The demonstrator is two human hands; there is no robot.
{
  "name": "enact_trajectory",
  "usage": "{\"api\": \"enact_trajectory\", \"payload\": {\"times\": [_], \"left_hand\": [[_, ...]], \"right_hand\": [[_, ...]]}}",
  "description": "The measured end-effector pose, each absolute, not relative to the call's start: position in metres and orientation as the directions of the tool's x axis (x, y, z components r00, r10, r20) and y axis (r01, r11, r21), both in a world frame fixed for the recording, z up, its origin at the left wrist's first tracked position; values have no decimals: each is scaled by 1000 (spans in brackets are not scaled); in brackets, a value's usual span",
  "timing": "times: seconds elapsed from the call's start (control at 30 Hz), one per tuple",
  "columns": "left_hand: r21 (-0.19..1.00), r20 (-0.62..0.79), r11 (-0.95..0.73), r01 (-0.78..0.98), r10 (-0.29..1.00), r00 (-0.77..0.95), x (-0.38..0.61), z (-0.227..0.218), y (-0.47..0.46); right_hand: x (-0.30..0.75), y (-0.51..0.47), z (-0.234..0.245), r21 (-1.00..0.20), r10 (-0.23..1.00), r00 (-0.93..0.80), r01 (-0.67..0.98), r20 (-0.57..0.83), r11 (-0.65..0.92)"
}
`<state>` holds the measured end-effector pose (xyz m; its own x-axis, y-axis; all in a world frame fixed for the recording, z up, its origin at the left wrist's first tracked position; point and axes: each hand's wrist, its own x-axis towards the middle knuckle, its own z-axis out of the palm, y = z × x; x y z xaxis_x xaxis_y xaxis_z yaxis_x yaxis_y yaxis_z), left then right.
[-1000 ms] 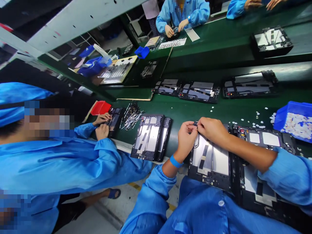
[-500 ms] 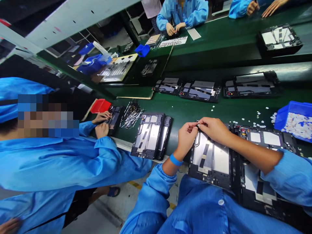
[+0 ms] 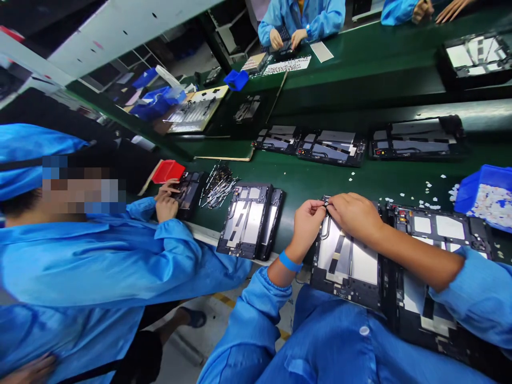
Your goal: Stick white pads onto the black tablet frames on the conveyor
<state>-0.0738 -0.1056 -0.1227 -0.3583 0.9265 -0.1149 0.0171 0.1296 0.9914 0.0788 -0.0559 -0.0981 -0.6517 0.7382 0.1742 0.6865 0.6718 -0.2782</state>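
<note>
In front of me lies an opened tablet (image 3: 364, 261), its silver battery plates and dark ribbon cables exposed. My left hand (image 3: 308, 221) is closed in a pinch at the tablet's upper left corner. Beside it, my right hand (image 3: 352, 213) bends over the same corner with its fingertips pinched together. Both sets of fingertips meet at a tiny dark part, too small to name. A second opened tablet (image 3: 426, 288) sits directly to the right, partly covered by my right forearm. A blue band circles my left wrist.
Two stacked tablets (image 3: 246, 221) lie to the left, near a pile of thin rods (image 3: 218, 186). A co-worker's hands (image 3: 167, 200) handle another tablet by a red bin (image 3: 168, 172). A blue bin (image 3: 472, 186) of white scraps stands right. More tablets (image 3: 332, 146) line the green bench (image 3: 304, 184).
My right hand's fingers have folded down slightly over the corner, while my left hand keeps its pinch. The co-worker at left has shifted hands on their tablet. The view has moved a little.
</note>
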Motion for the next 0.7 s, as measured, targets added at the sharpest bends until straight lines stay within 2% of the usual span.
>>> {"api": "enact_trajectory", "payload": {"times": [0.17, 0.33, 0.57, 0.7], "left_hand": [[983, -38, 104, 152, 921, -387, -71, -124, -113], [957, 28, 87, 278, 923, -383, -69, -117, -116], [983, -52, 114, 143, 924, -378, -68, -114, -109], [980, -29, 101, 169, 923, -385, -66, -117, -109]], "right_hand": [[74, -55, -92, -292, 731, -674, 681, 108, 672], [69, -54, -82, -325, 797, -604, 753, 3, 572], [76, -53, -80, -352, 857, -515, 798, 25, 490], [79, -53, -84, -336, 836, -548, 782, 33, 525]]}}
